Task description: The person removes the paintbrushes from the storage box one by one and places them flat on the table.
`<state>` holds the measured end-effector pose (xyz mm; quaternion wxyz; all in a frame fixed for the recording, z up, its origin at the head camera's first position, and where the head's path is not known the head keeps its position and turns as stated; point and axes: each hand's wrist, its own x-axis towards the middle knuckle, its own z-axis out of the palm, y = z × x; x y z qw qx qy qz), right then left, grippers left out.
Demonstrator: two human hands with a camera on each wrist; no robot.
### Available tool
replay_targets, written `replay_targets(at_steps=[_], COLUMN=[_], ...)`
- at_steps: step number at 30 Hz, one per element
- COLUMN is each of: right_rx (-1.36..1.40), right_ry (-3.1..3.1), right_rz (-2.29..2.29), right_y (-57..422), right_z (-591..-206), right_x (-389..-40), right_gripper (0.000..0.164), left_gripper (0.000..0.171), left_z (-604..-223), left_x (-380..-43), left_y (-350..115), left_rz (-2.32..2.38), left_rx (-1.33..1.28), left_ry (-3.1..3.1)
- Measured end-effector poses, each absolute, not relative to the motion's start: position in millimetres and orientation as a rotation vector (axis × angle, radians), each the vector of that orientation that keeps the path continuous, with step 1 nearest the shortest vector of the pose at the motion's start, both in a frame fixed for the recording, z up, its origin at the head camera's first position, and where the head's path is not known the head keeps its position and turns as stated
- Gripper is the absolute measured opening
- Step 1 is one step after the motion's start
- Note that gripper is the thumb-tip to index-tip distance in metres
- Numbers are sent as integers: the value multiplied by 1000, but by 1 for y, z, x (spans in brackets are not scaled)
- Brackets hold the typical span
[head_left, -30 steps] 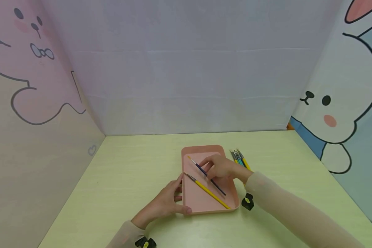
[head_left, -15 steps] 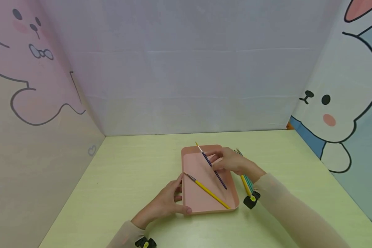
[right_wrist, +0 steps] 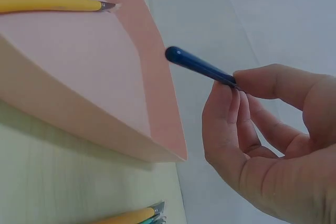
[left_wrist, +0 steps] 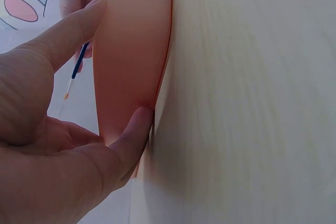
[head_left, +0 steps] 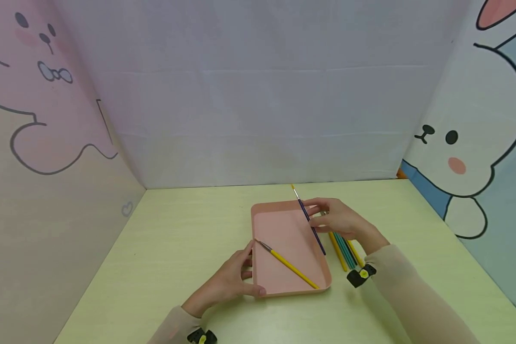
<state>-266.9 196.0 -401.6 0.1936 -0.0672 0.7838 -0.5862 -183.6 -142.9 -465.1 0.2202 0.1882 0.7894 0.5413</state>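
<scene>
My right hand [head_left: 341, 220] pinches a thin paintbrush [head_left: 319, 241] with a dark blue handle between thumb and fingertips. It is held above the right rim of a pink tray [head_left: 279, 224], with its bristle end pointing away and the rounded handle end [right_wrist: 181, 57] facing me. My left hand [head_left: 232, 274] holds the tray by its near left corner, thumb at the front and fingers along the left wall [left_wrist: 131, 51]. Inside the tray a yellow paintbrush [head_left: 290, 265] lies diagonally, its bristles against the left wall.
Several brushes with yellow and teal handles [head_left: 344, 251] lie together on the pale table [head_left: 189, 229], right of the tray and partly under my right hand. A white curtain-like wall [head_left: 262, 119] closes the back, and printed panels [head_left: 468, 167] stand at both sides.
My right hand has lifted the blue paintbrush from over the tray's middle and carried it to the right, past the rim. My left hand and the yellow paintbrush have stayed put.
</scene>
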Motion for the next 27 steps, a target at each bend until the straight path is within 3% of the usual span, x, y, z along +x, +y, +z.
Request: replay_targets(at_steps=[27], right_rx=[-63], right_ry=[2289], right_rz=[-1770], right_y=[263], right_z=[-415], right_x=[-245], right_gripper=[68], left_gripper=[129], left_z=[-465], left_x=[-183], left_y=[-144], left_rz=[1501], left_rx=[504], left_ry=[2167])
